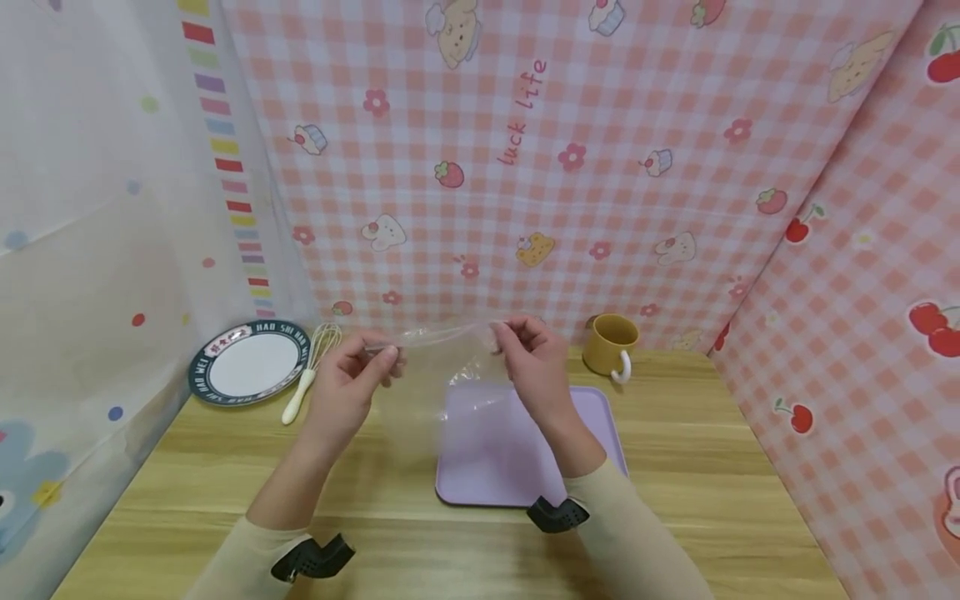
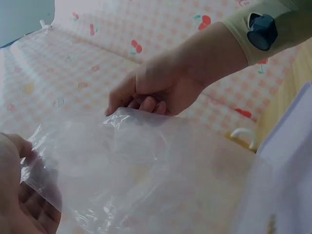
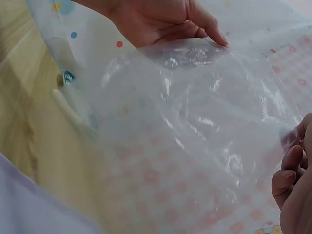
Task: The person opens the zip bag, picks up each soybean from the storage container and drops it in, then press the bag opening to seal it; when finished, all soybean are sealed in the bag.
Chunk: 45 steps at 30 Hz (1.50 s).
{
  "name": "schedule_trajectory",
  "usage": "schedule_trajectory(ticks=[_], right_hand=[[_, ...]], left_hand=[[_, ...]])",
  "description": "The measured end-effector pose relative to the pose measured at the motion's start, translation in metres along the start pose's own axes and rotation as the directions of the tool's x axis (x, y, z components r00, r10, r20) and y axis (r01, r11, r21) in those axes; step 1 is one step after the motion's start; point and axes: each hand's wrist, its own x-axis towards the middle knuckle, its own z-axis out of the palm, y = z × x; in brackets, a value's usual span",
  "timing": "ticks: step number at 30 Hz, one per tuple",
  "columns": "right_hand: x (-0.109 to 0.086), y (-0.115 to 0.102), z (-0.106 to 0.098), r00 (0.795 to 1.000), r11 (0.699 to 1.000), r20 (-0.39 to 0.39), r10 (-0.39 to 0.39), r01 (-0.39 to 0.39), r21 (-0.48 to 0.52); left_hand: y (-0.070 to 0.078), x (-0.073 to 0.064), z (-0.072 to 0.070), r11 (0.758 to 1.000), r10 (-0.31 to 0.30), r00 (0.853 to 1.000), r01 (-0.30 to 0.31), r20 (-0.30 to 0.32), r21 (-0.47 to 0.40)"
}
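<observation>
A clear plastic bag [image 1: 420, 400] hangs between my two hands, its top edge stretched from one to the other. My left hand [image 1: 348, 379] pinches the left corner between thumb and fingers. At the opposite corner my right hand [image 1: 536, 362] pinches the edge the same way. The bag's lower part hangs in front of a lilac tray [image 1: 487, 475], which shows through the film. In the left wrist view the bag [image 2: 146, 165] looks creased and shiny, with the right hand [image 2: 161, 87] at its upper edge. The right wrist view shows the left hand [image 3: 165, 22] partly behind the film.
A white plate with a dark lettered rim [image 1: 198, 371] leans at the back left. Next to it lies a whisk [image 1: 298, 398] with a pale handle. A mustard mug [image 1: 607, 346] with a white handle stands at the back right. Patterned cloth walls [image 1: 480, 217] enclose the wooden table [image 1: 697, 467].
</observation>
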Motion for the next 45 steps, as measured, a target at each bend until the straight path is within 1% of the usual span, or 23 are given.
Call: schedule_trajectory(ticks=[2,4,7,9,13,19,23,27,29,34,37,41,43,45], right_hand=[[-0.002,-0.004,-0.006,1.000,1.000,0.018,-0.020,0.020,-0.011],[-0.005,-0.008,-0.013,0.999,0.999,0.030,-0.042,0.043,-0.012],[-0.011,-0.014,-0.022,0.997,0.997,0.036,-0.072,0.072,0.002],[-0.016,-0.018,-0.027,0.996,0.996,0.026,-0.083,0.082,0.018],[-0.024,-0.026,-0.036,0.997,0.995,0.012,-0.077,0.077,0.062],[-0.032,-0.033,-0.043,0.995,0.993,0.011,-0.095,0.094,0.076],[-0.035,-0.032,-0.047,0.996,0.994,0.028,-0.088,0.086,0.073],[-0.037,-0.029,-0.051,0.997,0.997,0.034,-0.068,0.066,0.045],[-0.039,-0.027,-0.053,0.998,0.998,0.034,-0.062,0.061,0.031],[-0.042,-0.022,-0.055,0.995,0.995,0.033,-0.097,0.096,0.030],[-0.043,-0.021,-0.055,0.994,0.993,0.017,-0.107,0.106,0.051],[-0.042,-0.021,-0.053,0.995,0.992,-0.018,-0.093,0.095,0.088],[-0.042,-0.021,-0.053,0.995,0.991,-0.038,-0.088,0.091,0.100],[-0.042,-0.020,-0.053,0.995,0.991,-0.056,-0.086,0.091,0.099]], left_hand=[[0.002,0.000,0.006,1.000,0.012,1.000,-0.012,-0.027,-0.013],[0.005,0.000,0.011,1.000,0.011,0.999,-0.012,-0.042,-0.019],[0.010,-0.001,0.018,1.000,-0.001,0.999,0.001,-0.033,-0.027],[0.013,-0.002,0.023,0.999,-0.013,1.000,0.013,-0.021,-0.030],[0.017,-0.003,0.030,0.998,-0.038,0.999,0.037,-0.015,-0.057],[0.023,-0.001,0.037,0.983,-0.099,0.993,0.088,-0.062,-0.160],[0.023,0.001,0.039,0.981,-0.106,0.991,0.091,-0.083,-0.172],[0.021,0.002,0.039,0.985,-0.086,0.992,0.071,-0.092,-0.155],[0.019,0.002,0.038,0.989,-0.064,0.994,0.051,-0.094,-0.138],[0.014,0.003,0.036,0.998,0.007,0.995,-0.013,-0.103,-0.062],[0.013,0.002,0.036,0.999,0.034,0.992,-0.038,-0.118,-0.036],[0.014,0.002,0.039,0.999,0.038,0.988,-0.044,-0.148,-0.032],[0.013,0.002,0.039,0.999,0.032,0.988,-0.036,-0.153,-0.026],[0.012,0.001,0.040,0.999,0.028,0.989,-0.031,-0.146,-0.017]])
